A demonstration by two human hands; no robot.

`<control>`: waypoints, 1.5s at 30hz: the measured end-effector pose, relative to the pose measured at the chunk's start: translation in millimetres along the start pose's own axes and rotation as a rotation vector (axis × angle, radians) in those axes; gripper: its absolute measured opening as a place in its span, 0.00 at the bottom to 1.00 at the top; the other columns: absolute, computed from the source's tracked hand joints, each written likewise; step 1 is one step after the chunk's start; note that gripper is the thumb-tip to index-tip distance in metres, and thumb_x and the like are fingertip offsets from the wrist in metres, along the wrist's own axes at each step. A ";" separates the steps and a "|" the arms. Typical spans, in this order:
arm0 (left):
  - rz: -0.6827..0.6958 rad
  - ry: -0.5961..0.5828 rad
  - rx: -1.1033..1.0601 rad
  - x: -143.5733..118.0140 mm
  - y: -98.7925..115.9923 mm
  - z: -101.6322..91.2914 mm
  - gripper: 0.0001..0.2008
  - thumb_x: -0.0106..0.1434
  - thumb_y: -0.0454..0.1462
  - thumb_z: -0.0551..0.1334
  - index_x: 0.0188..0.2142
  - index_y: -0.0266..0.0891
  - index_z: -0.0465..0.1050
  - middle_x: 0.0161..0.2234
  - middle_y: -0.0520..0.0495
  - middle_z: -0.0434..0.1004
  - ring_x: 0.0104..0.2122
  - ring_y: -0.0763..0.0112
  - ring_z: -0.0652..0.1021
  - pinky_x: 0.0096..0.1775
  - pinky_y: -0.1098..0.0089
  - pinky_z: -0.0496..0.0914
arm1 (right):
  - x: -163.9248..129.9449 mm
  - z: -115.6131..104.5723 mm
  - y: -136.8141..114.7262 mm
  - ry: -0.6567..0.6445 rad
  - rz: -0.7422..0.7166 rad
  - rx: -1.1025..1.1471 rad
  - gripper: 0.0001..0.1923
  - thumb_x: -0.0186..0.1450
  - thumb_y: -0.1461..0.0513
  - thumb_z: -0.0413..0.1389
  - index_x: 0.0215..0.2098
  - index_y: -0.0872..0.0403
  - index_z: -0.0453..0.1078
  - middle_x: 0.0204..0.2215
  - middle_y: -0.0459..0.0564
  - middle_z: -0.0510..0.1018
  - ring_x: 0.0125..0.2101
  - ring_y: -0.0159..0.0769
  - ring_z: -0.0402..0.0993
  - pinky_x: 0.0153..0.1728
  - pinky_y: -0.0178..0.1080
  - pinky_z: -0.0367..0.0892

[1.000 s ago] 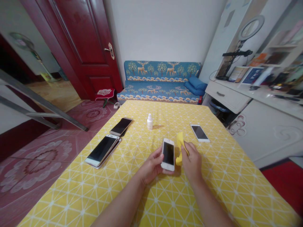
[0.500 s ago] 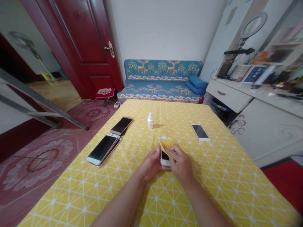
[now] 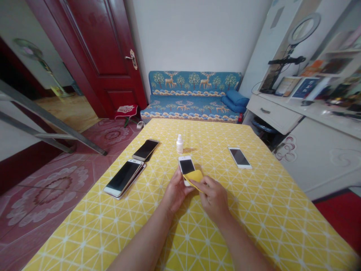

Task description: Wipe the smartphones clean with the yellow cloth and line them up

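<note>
My left hand [image 3: 175, 192] is closed round the lower left side of a small white smartphone [image 3: 187, 165], its dark screen facing up. A yellow cleaning cloth [image 3: 194, 176] lies over the phone's lower end, pinched in the fingers of my right hand [image 3: 216, 196]. The cloth hides part of the screen. Just beyond the phone stands a small white spray bottle [image 3: 179, 145], upright on the yellow patterned tablecloth [image 3: 141, 222].
To the left lie a white-framed phone [image 3: 124, 178] on top of another, and a dark phone [image 3: 146, 149] overlapping one beneath. A white phone [image 3: 239, 157] rests at the right. Beyond the table is a blue patterned sofa [image 3: 191, 103].
The phone has shifted left and away from me in my left hand, tilting a little. The cloth has moved from its upper part down to its lower end, uncovering more screen.
</note>
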State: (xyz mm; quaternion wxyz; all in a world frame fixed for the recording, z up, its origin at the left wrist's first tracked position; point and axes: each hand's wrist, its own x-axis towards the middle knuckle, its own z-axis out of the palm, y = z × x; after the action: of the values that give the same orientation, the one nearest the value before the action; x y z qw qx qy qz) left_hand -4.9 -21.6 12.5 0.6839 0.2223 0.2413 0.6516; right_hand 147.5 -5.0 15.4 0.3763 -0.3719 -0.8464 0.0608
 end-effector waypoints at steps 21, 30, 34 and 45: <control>-0.162 -0.007 0.226 -4.9 -4.5 7.5 0.27 0.59 0.41 0.65 0.58 0.40 0.68 0.48 0.38 0.77 0.31 0.65 0.79 0.30 0.67 0.74 | 2.9 -3.4 22.9 0.217 0.220 0.307 0.23 0.68 0.67 0.45 0.59 0.47 0.66 0.39 0.50 0.74 0.40 0.36 0.72 0.41 0.38 0.68; -0.032 0.067 0.369 -0.2 -12.8 -2.0 0.24 0.62 0.43 0.63 0.57 0.41 0.69 0.55 0.40 0.73 0.51 0.59 0.74 0.49 0.65 0.68 | 5.0 -1.6 4.7 0.248 0.252 0.462 0.20 0.69 0.63 0.48 0.58 0.49 0.67 0.47 0.52 0.76 0.47 0.38 0.73 0.47 0.41 0.68; 0.079 -0.137 0.477 -5.2 -5.9 9.4 0.31 0.56 0.43 0.68 0.58 0.40 0.68 0.58 0.40 0.69 0.58 0.55 0.68 0.57 0.63 0.60 | 4.2 -0.1 2.5 0.233 0.263 0.459 0.20 0.69 0.62 0.47 0.58 0.49 0.66 0.45 0.51 0.76 0.46 0.38 0.73 0.45 0.41 0.70; 0.172 -0.224 0.753 -9.3 -3.2 8.8 0.34 0.52 0.38 0.70 0.59 0.41 0.67 0.53 0.41 0.71 0.54 0.51 0.69 0.57 0.58 0.58 | 1.8 -0.5 9.9 0.290 0.497 0.526 0.13 0.66 0.56 0.50 0.42 0.55 0.71 0.32 0.50 0.78 0.32 0.39 0.75 0.33 0.38 0.69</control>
State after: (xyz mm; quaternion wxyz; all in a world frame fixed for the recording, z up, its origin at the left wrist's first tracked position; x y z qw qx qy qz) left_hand 2.8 -31.0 17.9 0.5195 0.5466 0.3675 0.5443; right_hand 152.9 3.1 13.0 0.5484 -0.4614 -0.6239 0.3117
